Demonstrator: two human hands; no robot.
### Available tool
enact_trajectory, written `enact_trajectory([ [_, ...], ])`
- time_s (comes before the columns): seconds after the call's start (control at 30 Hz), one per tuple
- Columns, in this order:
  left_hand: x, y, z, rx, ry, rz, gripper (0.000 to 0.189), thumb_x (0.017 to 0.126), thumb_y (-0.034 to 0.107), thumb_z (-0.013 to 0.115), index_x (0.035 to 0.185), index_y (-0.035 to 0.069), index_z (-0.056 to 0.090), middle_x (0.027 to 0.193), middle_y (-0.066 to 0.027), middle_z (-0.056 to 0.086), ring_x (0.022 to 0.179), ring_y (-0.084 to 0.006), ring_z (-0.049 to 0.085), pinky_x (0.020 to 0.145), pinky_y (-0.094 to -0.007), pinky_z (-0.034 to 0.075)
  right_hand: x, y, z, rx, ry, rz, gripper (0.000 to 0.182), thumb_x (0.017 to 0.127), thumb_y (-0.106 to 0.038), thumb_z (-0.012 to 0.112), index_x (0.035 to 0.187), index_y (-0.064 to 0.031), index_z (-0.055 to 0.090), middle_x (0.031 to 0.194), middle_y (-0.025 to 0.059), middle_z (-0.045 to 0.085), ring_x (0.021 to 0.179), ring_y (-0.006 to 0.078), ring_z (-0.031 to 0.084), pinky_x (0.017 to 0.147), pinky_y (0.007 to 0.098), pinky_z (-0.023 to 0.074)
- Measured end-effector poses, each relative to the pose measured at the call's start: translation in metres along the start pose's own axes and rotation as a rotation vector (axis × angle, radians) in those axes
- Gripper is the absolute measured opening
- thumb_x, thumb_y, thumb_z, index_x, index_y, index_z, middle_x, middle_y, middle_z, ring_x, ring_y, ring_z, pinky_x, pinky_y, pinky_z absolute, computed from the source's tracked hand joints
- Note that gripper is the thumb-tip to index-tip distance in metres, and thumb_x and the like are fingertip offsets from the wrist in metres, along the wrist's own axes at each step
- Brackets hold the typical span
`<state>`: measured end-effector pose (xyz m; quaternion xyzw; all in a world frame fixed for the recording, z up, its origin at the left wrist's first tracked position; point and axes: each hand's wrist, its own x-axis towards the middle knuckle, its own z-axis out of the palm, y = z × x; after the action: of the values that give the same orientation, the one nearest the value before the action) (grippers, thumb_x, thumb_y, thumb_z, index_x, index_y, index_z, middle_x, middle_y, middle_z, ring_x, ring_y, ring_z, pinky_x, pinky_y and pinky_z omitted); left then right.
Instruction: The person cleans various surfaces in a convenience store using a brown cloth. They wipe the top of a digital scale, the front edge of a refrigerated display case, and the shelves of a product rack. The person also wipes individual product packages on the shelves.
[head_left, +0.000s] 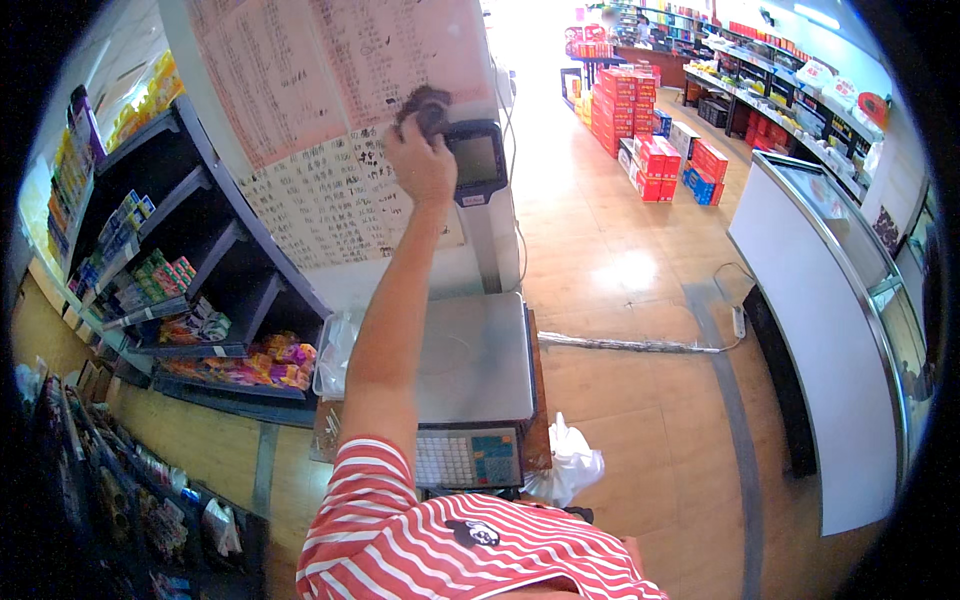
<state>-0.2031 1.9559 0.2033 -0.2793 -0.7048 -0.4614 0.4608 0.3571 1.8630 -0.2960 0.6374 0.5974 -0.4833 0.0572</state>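
My left hand (421, 161) reaches far forward, its fingers closed on a dark, bunched-up thing (429, 109) that looks like a cloth; its exact kind is unclear. It is up against or just in front of handwritten paper sheets (322, 202) on a white upright surface. Just right of the hand stands the pole display (477, 161) of a weighing scale. Below my forearm lie the scale's metal platform (472, 360) and its keypad (465, 459). My right hand is out of view; only a bit of that arm shows beside my striped shirt (480, 547).
Dark shelving (225, 240) with small packaged goods is at left, above a rack of packets (150, 495). A white plastic bag (566, 461) hangs right of the scale. A display cabinet (817, 330) stands at right. Stacked red boxes (622, 112) and a taped floor cable (630, 343) lie beyond.
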Motion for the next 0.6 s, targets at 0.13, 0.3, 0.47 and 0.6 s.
enact_trajectory([
  [0.13,-0.03,0.017,0.016,0.08,-0.034,0.319,0.041,0.065,0.008,0.062,0.104,0.009,0.05,0.105,-0.0191,0.042,0.095,-0.0357,0.044,0.076,-0.0412,0.042,-0.019,-0.006,-0.008,0.069,-0.044,0.064,0.02,0.066,-0.015,0.058,0.075,0.0019,0.063,0.057,0.012,0.057,0.049,0.0169,0.052,0.046,0.0328,0.0408],
  [0.3,-0.08,0.025,0.019,-0.037,-0.735,0.622,0.034,0.063,-0.001,0.057,0.095,0.01,0.056,0.105,-0.015,0.048,0.089,-0.0328,0.049,0.076,-0.0404,0.042,0.048,0.047,0.02,0.031,-0.063,0.022,0.019,0.066,-0.014,0.058,0.073,0.0031,0.062,0.056,0.0118,0.057,0.049,0.017,0.052,0.046,0.0327,0.0407],
  [0.47,-0.087,0.014,0.006,-0.147,-0.411,0.656,0.031,0.064,0.001,0.056,0.094,0.01,0.057,0.103,-0.0142,0.048,0.091,-0.0322,0.048,0.076,-0.0393,0.042,0.115,0.145,0.066,0.055,-0.058,-0.016,0.019,0.066,-0.013,0.058,0.072,0.0042,0.062,0.055,0.0116,0.056,0.049,0.0171,0.053,0.045,0.0327,0.0406],
  [0.6,-0.039,-0.006,-0.005,-0.163,-0.004,0.447,0.047,0.061,-0.005,0.057,0.106,0.01,0.054,0.11,-0.019,0.043,0.098,-0.0368,0.044,0.082,-0.0417,0.039,-0.044,-0.042,-0.032,0.134,0.043,-0.152,0.015,0.066,-0.01,0.058,0.066,0.0044,0.059,0.052,0.0094,0.054,0.047,0.0158,0.051,0.043,0.0316,0.0392],
])
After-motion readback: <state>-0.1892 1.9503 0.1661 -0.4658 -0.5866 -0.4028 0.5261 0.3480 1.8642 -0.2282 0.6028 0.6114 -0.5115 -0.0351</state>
